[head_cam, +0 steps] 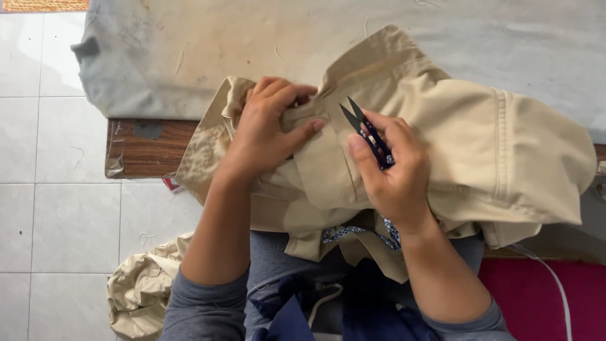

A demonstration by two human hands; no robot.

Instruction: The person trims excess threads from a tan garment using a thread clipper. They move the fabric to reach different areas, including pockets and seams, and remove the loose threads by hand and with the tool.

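beige garment [467, 145] lies bunched on the grey-covered table [189, 57], hanging over its near edge. left hand [268, 129] pinches a fold, fingers curled shut on the cloth. right hand [394, 170] grips small dark thread snips [368, 134], blades slightly apart, tips at the seam.

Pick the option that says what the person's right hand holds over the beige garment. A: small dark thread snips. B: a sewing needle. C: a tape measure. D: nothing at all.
A: the right hand grips small dark thread snips, blades open and pointing up toward the fold of the beige garment that the left hand pinches.
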